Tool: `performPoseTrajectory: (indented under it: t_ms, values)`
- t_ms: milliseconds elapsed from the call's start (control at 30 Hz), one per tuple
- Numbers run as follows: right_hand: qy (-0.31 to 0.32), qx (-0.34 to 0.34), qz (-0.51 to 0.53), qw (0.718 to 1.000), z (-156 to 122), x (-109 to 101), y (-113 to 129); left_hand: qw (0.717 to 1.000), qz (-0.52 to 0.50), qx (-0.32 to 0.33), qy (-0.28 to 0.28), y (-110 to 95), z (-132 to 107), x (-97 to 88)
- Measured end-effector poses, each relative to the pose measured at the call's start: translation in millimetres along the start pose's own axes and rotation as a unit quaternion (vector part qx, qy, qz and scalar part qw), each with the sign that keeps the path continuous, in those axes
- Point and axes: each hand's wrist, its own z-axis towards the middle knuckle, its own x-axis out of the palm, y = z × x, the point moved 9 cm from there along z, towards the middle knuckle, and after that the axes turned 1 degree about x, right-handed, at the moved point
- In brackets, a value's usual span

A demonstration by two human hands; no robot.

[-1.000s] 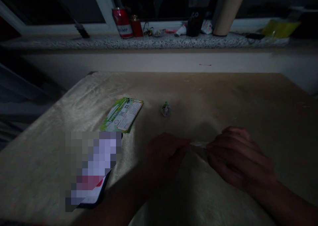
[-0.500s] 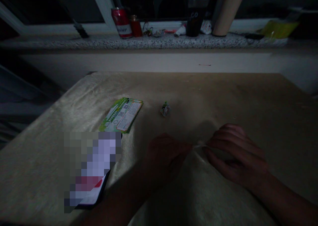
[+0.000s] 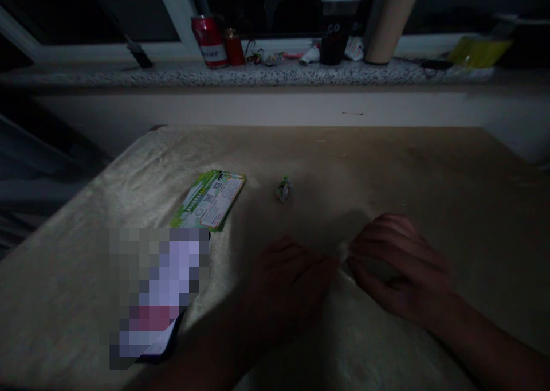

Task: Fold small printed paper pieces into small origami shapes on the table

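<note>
Table [image 3: 387, 161]: draped in a beige cloth with a slight sheen, dimly lit, filling the lower view.
Windowsill [image 3: 129, 75]: speckled stone, running along the far side, well apart from the table.
Cardboard tube [image 3: 389, 24]: upright on the sill, right of centre.
Left hand [image 3: 292, 276]: low over the cloth near the front edge, fingers curled in, tips pinched on the left end of the pale scrap.
Right hand [image 3: 399, 265]: just beside the left, knuckles up, thumb and forefinger closed on the scrap's right end.
Shaker bottle [image 3: 337, 27]: dark with a pale lid, just left of the tube.
Green printed packet [image 3: 212, 199]: flat on the cloth, ahead and left of the left hand, long axis slanting away to the right.
Red can [image 3: 210, 32]: on the sill, tilted slightly.
Crumpled wrapper [image 3: 284, 189]: green and white, alone on the cloth beyond the left hand.
Pale scrap [image 3: 344, 252]: between the two sets of fingertips, touching both, equally near each hand. Appears to run left to right. Too dim and small to identify further.
</note>
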Motion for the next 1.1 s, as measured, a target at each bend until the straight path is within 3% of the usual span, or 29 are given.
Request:
performPoseTrajectory:
  t_ms: [133,233,400,567,700,833,967,1100]
  values:
    - [-0.001,-0.028,-0.007,1.0,0.2,1.1,8.0,1.0,0.0,-0.022,0.001,1.2,-0.6,2.5]
    - [0.005,-0.011,0.009,1.0,0.4,2.9,4.9,1.0,-0.002,-0.014,0.001,-0.4,-1.2,1.3]
    - [0.016,0.04,0.008,0.999,-0.7,0.9,-15.6,1.0,0.004,-0.014,-0.013,3.7,-3.0,-4.3]
    - [-0.017,0.074,0.016,0.997,-6.1,-10.5,-34.8,0.998,-0.021,-0.046,-0.037,13.7,-3.4,-7.9]
    - [-0.023,0.119,0.044,0.992,-13.2,-9.6,-43.3,0.984,-0.044,-0.148,-0.086,29.1,-3.4,-15.3]
    - [-0.008,0.168,0.086,0.982,-19.4,0.6,-49.4,0.944,-0.114,-0.294,-0.102,52.1,-15.6,-9.8]
    - [0.024,0.199,0.164,0.966,-20.8,12.3,-51.1,0.911,-0.217,-0.337,-0.096,62.4,-24.1,4.7]
    - [0.053,0.18,0.215,0.959,-16.4,18.3,-43.8,0.878,-0.279,-0.377,-0.09,69.6,-27.5,13.7]
